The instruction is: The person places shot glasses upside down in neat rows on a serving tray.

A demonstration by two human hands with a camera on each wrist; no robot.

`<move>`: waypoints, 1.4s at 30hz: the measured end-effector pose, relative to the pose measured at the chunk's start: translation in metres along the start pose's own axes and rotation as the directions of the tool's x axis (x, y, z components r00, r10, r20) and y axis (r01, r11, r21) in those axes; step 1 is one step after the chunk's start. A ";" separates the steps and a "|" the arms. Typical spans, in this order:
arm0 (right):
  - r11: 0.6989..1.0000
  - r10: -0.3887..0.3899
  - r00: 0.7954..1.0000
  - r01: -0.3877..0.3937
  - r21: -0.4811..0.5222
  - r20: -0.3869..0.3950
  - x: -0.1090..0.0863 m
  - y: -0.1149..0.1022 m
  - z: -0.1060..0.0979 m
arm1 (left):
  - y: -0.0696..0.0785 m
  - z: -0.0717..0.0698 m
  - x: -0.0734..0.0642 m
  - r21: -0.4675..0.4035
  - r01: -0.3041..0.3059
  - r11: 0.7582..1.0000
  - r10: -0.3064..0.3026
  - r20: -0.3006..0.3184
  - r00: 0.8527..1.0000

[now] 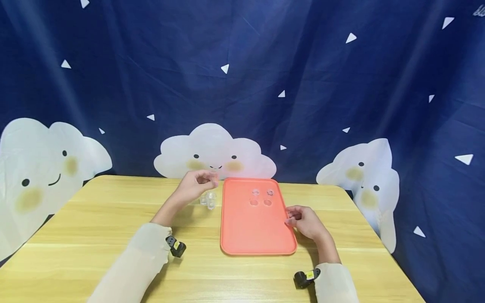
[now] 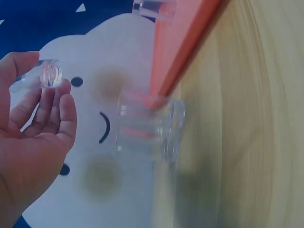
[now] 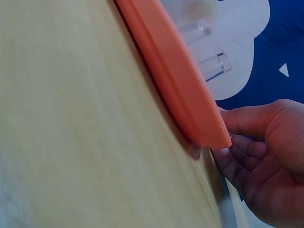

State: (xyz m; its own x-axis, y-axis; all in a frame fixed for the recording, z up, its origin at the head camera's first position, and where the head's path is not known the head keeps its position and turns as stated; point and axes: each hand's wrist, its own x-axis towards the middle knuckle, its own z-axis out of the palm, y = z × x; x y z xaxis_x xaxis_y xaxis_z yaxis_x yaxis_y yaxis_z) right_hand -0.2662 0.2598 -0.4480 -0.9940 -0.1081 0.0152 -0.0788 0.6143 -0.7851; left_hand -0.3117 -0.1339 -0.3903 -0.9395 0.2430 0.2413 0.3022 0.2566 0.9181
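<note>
Up at the table's far side, my left hand [image 1: 197,185] pinches a small clear glass [image 2: 50,73] between thumb and fingers, left of the coral tray [image 1: 257,231]. Below that hand, a few more clear glasses [image 1: 211,200] stand close together on the table. In the left wrist view one such standing glass [image 2: 145,128] shows large, with the tray behind it. My right hand [image 1: 307,221] grips the tray's right rim, thumb on the upper side. On the tray's far half stand several clear glasses [image 1: 267,203] in two rows; two show beyond the rim in the right wrist view.
The tray lies on a light wooden table [image 1: 189,269]. Behind it hangs a dark blue cloth [image 1: 250,101] with white clouds and triangles. Black wrist cameras [image 1: 176,247] sit at both cuffs.
</note>
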 end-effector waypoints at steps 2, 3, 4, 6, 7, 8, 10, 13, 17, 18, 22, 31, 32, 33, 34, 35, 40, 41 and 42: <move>1.000 -0.003 1.000 0.003 0.002 0.000 0.000 0.000 0.000 | 0.001 0.007 0.003 -0.016 -0.001 1.000 0.001 -0.009 1.000; 1.000 -0.003 1.000 0.003 0.002 -0.001 0.000 0.000 0.000 | 0.002 0.011 0.005 -0.019 0.002 1.000 -0.002 -0.015 1.000; 1.000 -0.001 1.000 0.001 0.005 -0.002 0.001 0.000 0.000 | 0.002 0.014 0.007 -0.019 0.004 1.000 -0.004 -0.022 1.000; 1.000 -0.001 1.000 0.001 0.008 -0.001 0.001 0.000 0.000 | 0.003 0.021 0.010 -0.032 0.014 0.999 -0.015 -0.045 0.999; 1.000 -0.001 1.000 0.001 0.008 0.000 0.001 0.000 0.000 | 0.003 0.024 0.011 -0.041 0.022 0.999 -0.024 -0.058 0.998; 1.000 0.000 1.000 0.000 0.011 0.000 0.001 -0.001 0.000 | 0.003 0.028 0.012 -0.043 0.029 0.999 -0.031 -0.065 0.997; 1.000 -0.007 1.000 0.007 0.010 0.003 0.001 -0.001 0.000 | 0.003 0.035 0.014 -0.051 0.035 0.998 -0.039 -0.078 0.996; 1.000 -0.007 1.000 0.007 0.012 0.004 0.001 -0.001 -0.001 | 0.005 0.045 0.018 -0.058 0.028 0.998 -0.034 -0.087 0.996; 1.000 -0.006 1.000 0.006 0.008 -0.002 0.000 -0.001 -0.002 | 0.006 0.057 0.022 -0.074 0.016 0.997 -0.024 -0.117 0.993; 1.000 -0.006 1.000 0.006 0.006 0.001 0.000 -0.001 -0.002 | 0.006 0.060 0.022 -0.083 0.019 0.996 -0.029 -0.127 0.991; 1.000 -0.008 1.000 0.008 0.016 0.014 -0.001 -0.003 -0.001 | 0.004 0.070 0.023 -0.099 0.036 0.994 -0.052 -0.162 0.985; 1.000 0.003 1.000 -0.003 0.012 0.004 -0.001 -0.003 0.000 | -0.001 0.083 0.023 -0.101 0.037 0.994 -0.058 -0.210 0.976; 1.000 0.003 1.000 -0.003 0.011 0.005 -0.001 -0.003 0.001 | -0.002 0.084 0.023 -0.100 0.041 0.994 -0.061 -0.214 0.975; 1.000 0.003 1.000 -0.003 0.012 0.007 -0.001 -0.003 0.001 | -0.003 0.085 0.022 -0.099 0.044 0.994 -0.065 -0.219 0.973; 1.000 0.000 1.000 -0.001 0.013 0.009 0.000 -0.002 0.001 | -0.004 0.086 0.022 -0.097 0.046 0.994 -0.067 -0.224 0.972; 1.000 0.000 1.000 0.000 0.012 0.010 0.000 -0.002 0.001 | -0.005 0.087 0.022 -0.093 0.045 0.995 -0.065 -0.227 0.972; 1.000 0.003 1.000 -0.003 0.011 0.004 0.000 -0.002 0.000 | -0.007 0.091 0.024 -0.063 0.027 0.998 -0.041 -0.238 0.970; 1.000 0.004 1.000 -0.004 0.010 0.003 0.000 -0.002 0.000 | -0.007 0.092 0.025 -0.055 0.023 0.998 -0.036 -0.240 0.970; 1.000 0.003 1.000 -0.003 0.009 0.005 0.000 -0.002 0.000 | -0.007 0.092 0.025 -0.047 0.020 0.999 -0.031 -0.244 0.969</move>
State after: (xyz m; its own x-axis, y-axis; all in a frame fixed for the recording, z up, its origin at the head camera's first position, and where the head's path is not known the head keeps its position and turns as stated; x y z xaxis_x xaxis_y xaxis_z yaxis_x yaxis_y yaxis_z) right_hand -0.2663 0.2588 -0.4462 -0.9939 -0.1100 0.0098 -0.0751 0.6079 -0.7905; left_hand -0.3229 -0.0431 -0.4199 -0.9594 -0.0007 0.2819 0.2750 0.2173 0.9366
